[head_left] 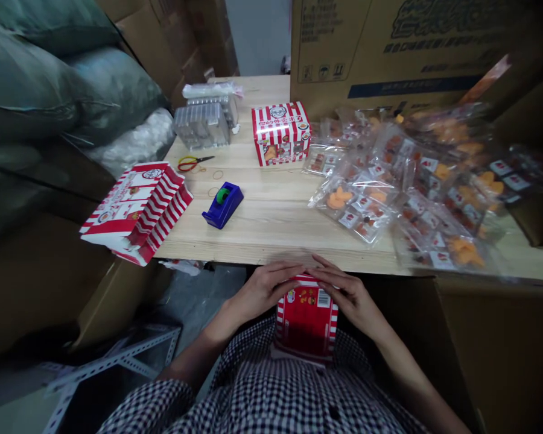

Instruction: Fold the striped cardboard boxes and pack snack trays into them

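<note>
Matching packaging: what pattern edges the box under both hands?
Red and white stripes edge the box, best seen in the head view.

Dark corners, brighter tabletop (pixel 271 217), blurred edges

Between the left grip (pixel 268 286) and right grip (pixel 349 290) we see a red card box (pixel 305 318), perhaps glossy though shadowed; beyond them, a smooth wood counter (pixel 276 208), shiny plastic pouches (pixel 362 202) and a smooth plastic tape dispenser (pixel 222 211).

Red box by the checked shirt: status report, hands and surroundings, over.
Left hand, right hand: fingers along top edge. Red box below table edge. Blue tape dispenser on table, apart from both hands.
</note>
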{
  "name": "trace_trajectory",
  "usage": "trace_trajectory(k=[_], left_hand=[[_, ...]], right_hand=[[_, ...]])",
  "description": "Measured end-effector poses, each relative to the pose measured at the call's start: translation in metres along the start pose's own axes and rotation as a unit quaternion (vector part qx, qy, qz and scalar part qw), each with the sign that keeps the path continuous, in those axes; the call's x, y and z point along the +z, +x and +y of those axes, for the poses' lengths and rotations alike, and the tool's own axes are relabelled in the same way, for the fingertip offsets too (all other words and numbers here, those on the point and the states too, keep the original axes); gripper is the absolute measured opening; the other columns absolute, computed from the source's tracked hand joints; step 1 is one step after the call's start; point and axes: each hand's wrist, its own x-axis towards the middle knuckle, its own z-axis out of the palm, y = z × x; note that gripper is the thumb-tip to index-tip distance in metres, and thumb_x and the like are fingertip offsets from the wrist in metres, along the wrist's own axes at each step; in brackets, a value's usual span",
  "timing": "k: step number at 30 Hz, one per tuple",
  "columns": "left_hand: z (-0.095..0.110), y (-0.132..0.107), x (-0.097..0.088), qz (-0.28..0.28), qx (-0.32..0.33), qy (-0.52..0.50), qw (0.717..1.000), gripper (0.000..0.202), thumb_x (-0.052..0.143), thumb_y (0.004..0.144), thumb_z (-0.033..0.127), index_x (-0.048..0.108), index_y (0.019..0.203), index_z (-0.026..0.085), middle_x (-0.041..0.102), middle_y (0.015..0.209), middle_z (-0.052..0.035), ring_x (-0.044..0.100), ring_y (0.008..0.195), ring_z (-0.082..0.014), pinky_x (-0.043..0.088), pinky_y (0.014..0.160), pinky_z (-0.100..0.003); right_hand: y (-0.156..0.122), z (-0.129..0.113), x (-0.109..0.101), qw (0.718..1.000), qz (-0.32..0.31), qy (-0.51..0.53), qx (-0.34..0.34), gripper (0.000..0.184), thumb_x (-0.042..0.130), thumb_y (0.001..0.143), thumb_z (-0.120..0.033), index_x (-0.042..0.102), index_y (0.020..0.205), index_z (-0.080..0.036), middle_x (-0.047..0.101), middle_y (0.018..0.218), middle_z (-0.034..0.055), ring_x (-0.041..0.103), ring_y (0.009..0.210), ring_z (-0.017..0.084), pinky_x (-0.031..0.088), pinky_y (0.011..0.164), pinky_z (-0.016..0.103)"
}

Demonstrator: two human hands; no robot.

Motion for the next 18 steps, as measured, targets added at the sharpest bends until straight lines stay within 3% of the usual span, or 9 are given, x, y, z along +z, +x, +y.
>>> trace_trajectory(k=[7,14,18], left_hand=[[-0.003,-0.01,0.007,0.133,-0.105,-0.1,0.981,0.036,0.07,0.088,0.025,0.069,0.125,0.024,0.072,0.124,-0.0082,0.069,0.114,-0.0218,0.057,0.1,-0.04],[0.001,-0.016,0.012,0.133,-0.125,-0.135,0.974,0.027,0.07,0.088,0.023,0.075,0.115,0.025,0.072,0.125,-0.0073,0.068,0.116,-0.0225,0.054,0.105,-0.042],[0.011,-0.018,0.005,0.146,-0.113,-0.148,0.972,0.021,0.067,0.09,0.018,0.077,0.108,0.023,0.074,0.121,-0.0077,0.07,0.112,-0.0211,0.057,0.099,-0.038]], right_hand=[[-0.003,-0.003,-0.005,0.999,0.015,0.023,0.02,0.034,0.053,0.101,-0.025,0.065,0.131,-0.037,0.067,0.135,0.002,0.044,0.142,0.024,0.036,0.117,0.051],[0.002,-0.006,-0.002,0.998,0.025,0.043,0.031,0.031,0.058,0.098,-0.028,0.068,0.127,-0.034,0.063,0.138,0.004,0.049,0.137,0.025,0.034,0.117,0.05],[-0.002,-0.014,0.002,0.969,0.084,0.184,0.143,0.034,0.062,0.096,-0.035,0.063,0.13,-0.034,0.062,0.14,0.0055,0.059,0.127,0.026,0.045,0.108,0.047]])
